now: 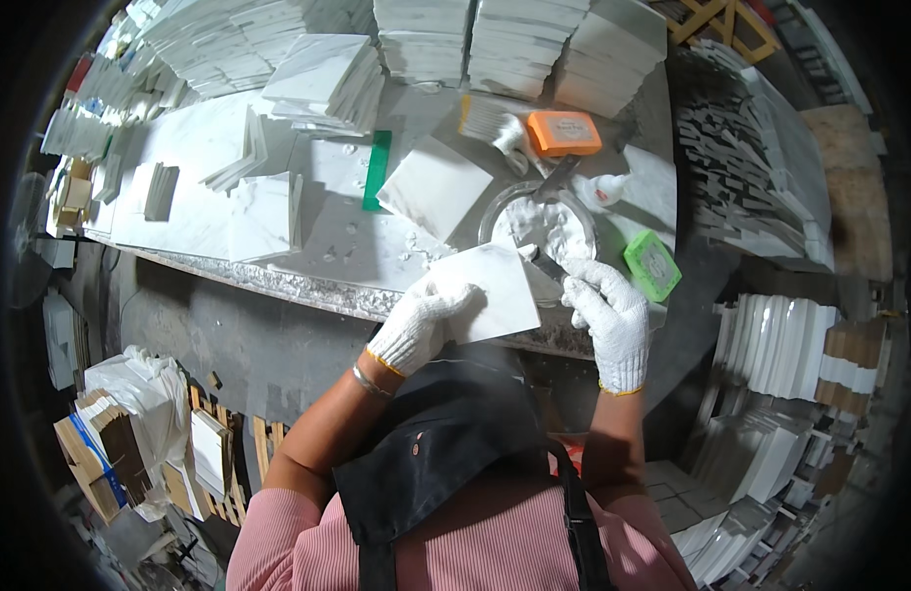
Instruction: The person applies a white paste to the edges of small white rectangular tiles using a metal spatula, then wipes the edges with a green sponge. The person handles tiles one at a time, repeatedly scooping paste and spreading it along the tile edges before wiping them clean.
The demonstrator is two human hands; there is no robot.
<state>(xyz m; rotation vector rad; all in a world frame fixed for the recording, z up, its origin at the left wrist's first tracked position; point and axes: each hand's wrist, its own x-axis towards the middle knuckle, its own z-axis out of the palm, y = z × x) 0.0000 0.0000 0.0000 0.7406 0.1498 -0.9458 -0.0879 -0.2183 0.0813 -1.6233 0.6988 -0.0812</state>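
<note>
Your left hand (416, 320), in a white knitted glove, has its grip closed on a square white marble tile (500, 295), thumb lying over the upper face and the fingers out of sight beneath it. You hold this tile in front of your body at the near edge of the counter (322, 212), tilted a little, its far corner overlapping the view of the round bowl (487, 219). Your right hand (608, 310), gloved the same way, has its grip narrowed around a dark spatula (546, 263), which points left toward the upper right edge of the tile. A pale dab shows at the spatula's tip; whether it touches the tile, you cannot tell from this view.

White paste (539, 229) fills much of the bowl, and a second dark blade (559, 172) leans at its far rim. Just right of that rim lies a white bottle (605, 189), with an orange box (564, 133) beyond and a bright green block (652, 266) near your right hand. Left of the bowl, another marble tile (436, 187) lies flat beside a green strip (376, 170). Stacked tiles (322, 84) stand farther back.
</note>
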